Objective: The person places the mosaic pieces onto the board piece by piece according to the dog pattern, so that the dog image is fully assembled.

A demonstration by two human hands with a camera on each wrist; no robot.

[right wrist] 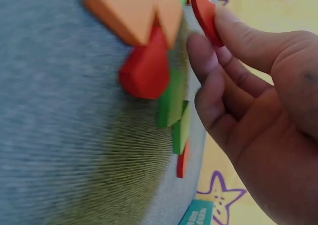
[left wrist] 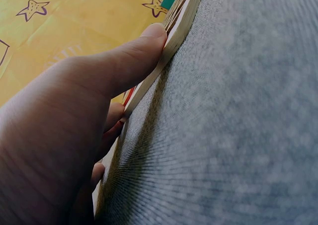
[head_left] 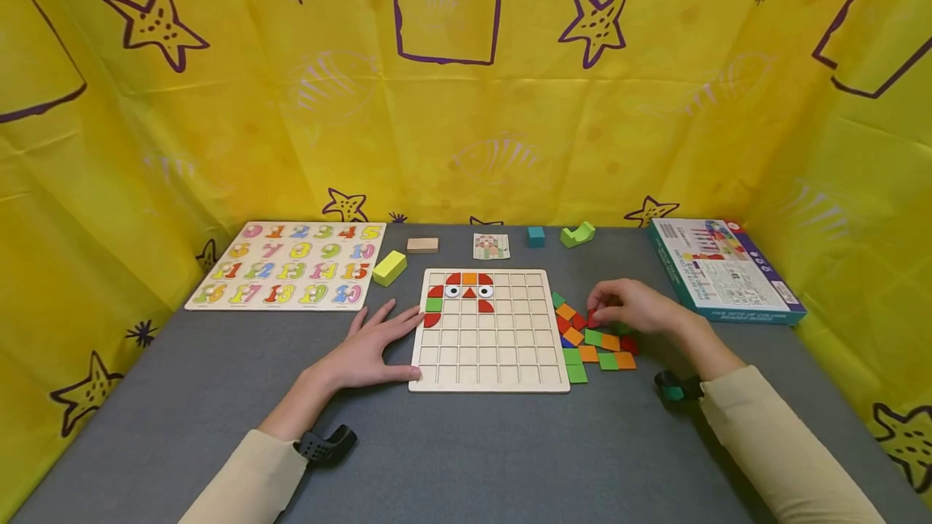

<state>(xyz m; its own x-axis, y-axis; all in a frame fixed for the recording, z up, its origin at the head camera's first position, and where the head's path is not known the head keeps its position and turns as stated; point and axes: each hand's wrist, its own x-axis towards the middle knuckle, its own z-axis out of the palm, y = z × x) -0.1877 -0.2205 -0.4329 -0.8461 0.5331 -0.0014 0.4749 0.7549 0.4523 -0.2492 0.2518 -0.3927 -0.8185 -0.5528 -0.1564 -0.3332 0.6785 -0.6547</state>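
Note:
A pale wooden grid board [head_left: 510, 358] lies in the middle of the grey table. Its upper left cells carry red, orange and green pieces and two round eye pieces [head_left: 452, 291]. My left hand [head_left: 367, 352] touches the board's left edge, fingers spread and the thumb near the lower corner. Thumb and fingers of my right hand [head_left: 635, 306] pinch a red tile [right wrist: 204, 19] with a curved edge, over the loose tiles. Below that hand lies a pile of red, orange, green and blue tiles [head_left: 591, 340], right of the board.
A number puzzle [head_left: 277, 307] lies at the back left, a flat game box [head_left: 728, 265] at the back right. Between them are a yellow-green block [head_left: 389, 268], a wooden block [head_left: 422, 245], a picture card [head_left: 491, 247], a blue cube [head_left: 535, 237] and a green curved block [head_left: 578, 234].

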